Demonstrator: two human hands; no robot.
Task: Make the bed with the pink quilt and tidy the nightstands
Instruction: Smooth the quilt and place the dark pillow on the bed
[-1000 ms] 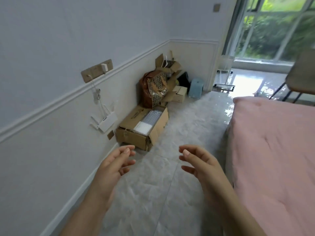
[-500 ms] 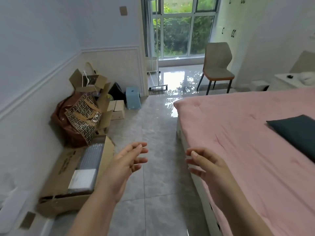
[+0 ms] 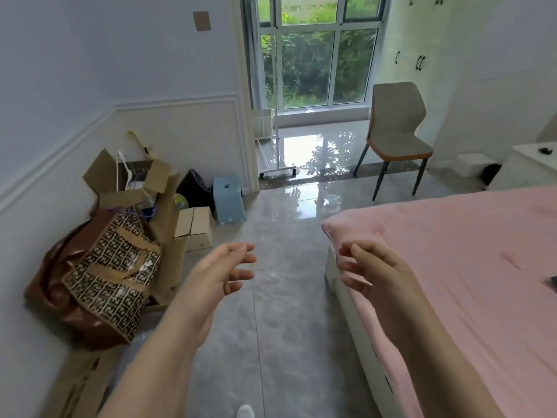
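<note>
Both hands hold nothing: the left hand (image 3: 223, 273) and the right hand (image 3: 381, 274) are raised in front of the person, palms turned toward each other, fingers loosely spread and a little bent. They hang over the grey tiled floor (image 3: 283, 327), the right one by the near corner of the bed. The pink quilt (image 3: 458, 254) lies spread flat across the bed at right, reaching that corner. A white nightstand (image 3: 530, 170) stands beyond the bed, a small dark object on its top. Against the left wall sit cardboard boxes (image 3: 135, 182), a patterned brown bag (image 3: 102, 273) and a blue stool (image 3: 229, 197). A grey chair (image 3: 398, 128) stands by the window (image 3: 313, 55).
</note>
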